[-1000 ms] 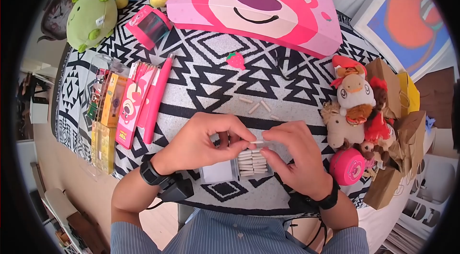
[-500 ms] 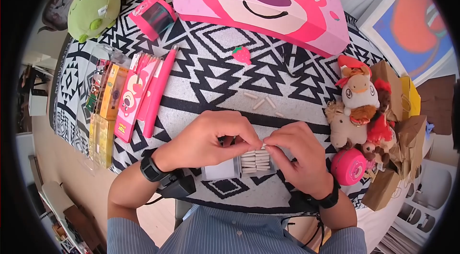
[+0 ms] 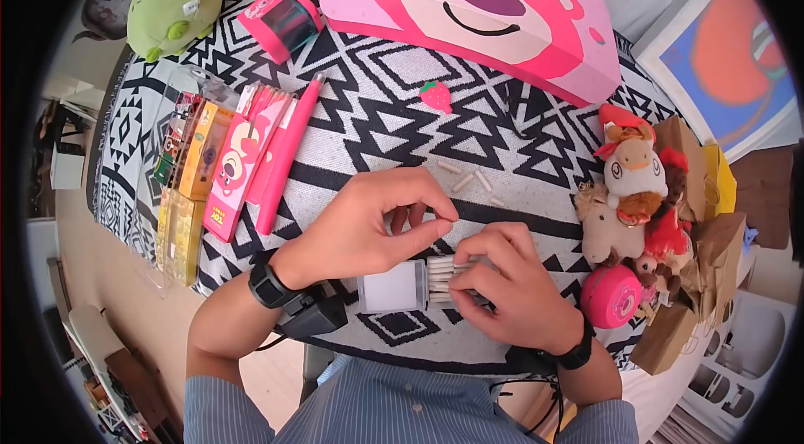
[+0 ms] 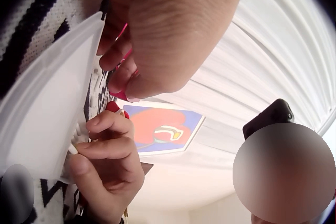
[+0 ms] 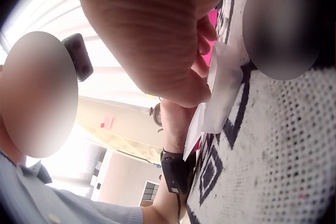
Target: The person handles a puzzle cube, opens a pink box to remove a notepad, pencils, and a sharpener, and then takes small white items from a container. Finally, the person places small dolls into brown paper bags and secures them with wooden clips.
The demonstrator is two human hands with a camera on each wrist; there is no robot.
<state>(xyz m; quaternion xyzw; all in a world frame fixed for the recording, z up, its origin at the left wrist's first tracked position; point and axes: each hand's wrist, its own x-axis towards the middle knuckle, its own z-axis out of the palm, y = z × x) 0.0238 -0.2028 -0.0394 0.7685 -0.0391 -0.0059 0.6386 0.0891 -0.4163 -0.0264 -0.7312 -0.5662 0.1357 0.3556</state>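
A small clear plastic box [image 5: 226, 92] lies near the table's front edge, its whitish lid [image 3: 392, 286] folded out to the left. Short white sticks [image 3: 439, 278] lie side by side in the box. My right hand [image 3: 523, 293] is over the right part of the box and hides it in the head view. Between its thumb and finger it pinches one white stick [image 4: 73, 149], down among the others. My left hand [image 3: 360, 226] hovers above the lid, fingers loosely bent, thumb and forefinger slightly apart with nothing visible between them.
Several loose white sticks [image 3: 462, 182] lie beyond my hands. Pencil packs [image 3: 239, 163] are at left, plush toys [image 3: 624, 184] and a round pink case [image 3: 610, 296] at right. Farther back are a strawberry-shaped piece [image 3: 435, 97] and a large pink bear box [image 3: 477, 17].
My hands were together over the box with a white stick at their fingertips. Now they have parted: the right hand has lowered the stick into the box, and the left has drawn back.
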